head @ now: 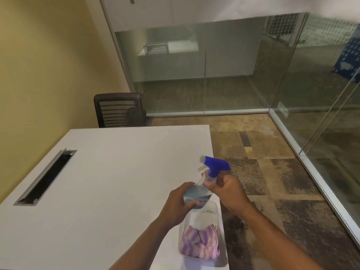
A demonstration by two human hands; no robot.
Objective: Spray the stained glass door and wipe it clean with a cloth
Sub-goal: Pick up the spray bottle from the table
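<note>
A clear spray bottle (pixel 196 197) with a blue trigger head and bluish liquid is held above the white table's right edge. My left hand (pixel 178 203) grips its body from the left. My right hand (pixel 228 191) holds its neck just under the trigger head. Below them a purple and cream striped cloth (pixel 200 244) lies bunched in a clear plastic tub (pixel 183 228) on the table. The glass door and wall panels (pixel 233 71) stand across the room, with more glass (pixel 321 94) along the right side.
The white table (pixel 107 182) fills the lower left, with an open cable slot (pixel 48 176) in it. A black office chair (pixel 118 110) stands behind it against the yellow wall. Patterned carpet (pixel 272 182) runs between table and glass.
</note>
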